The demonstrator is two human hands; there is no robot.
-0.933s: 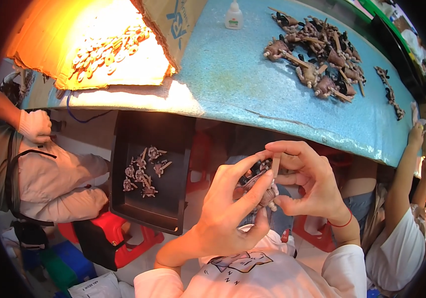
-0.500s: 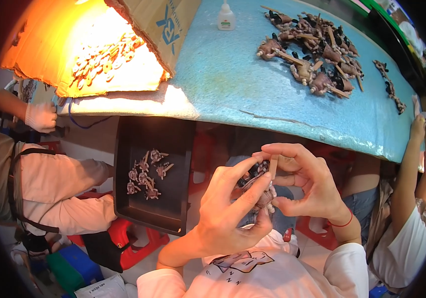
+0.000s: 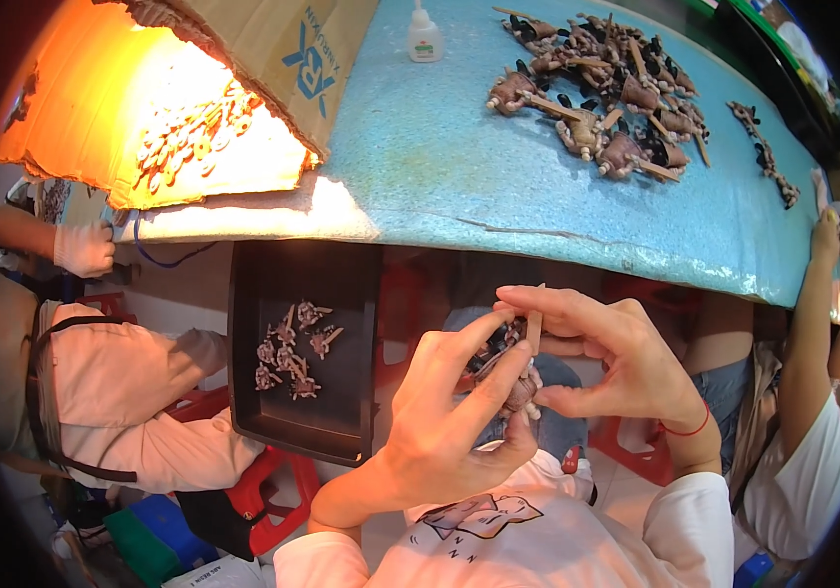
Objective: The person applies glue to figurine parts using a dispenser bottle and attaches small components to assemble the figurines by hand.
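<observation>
In front of my chest, my left hand (image 3: 449,402) is closed round a small brownish figurine (image 3: 521,389), its fingers partly covering it. A flat wooden stick (image 3: 534,331) stands up from beside the figurine. My right hand (image 3: 621,358) curls in from the other side; its thumb touches the figurine's lower part and its fingers reach behind the top of the stick. Dark parts show between the left fingers, but their shape is mostly hidden.
A blue-covered table (image 3: 381,176) bears a pile of similar figurines (image 3: 625,93), a white bottle (image 3: 426,37) and a cardboard box (image 3: 273,49) with brightly lit small parts. Left of me is a black tray (image 3: 304,421) holding several pieces. Co-workers sit either side; one gloved hand (image 3: 84,251) is at left.
The view has shifted slightly, so the table and tray sit a little differently. Both hands keep nearly the same hold on the figurine.
</observation>
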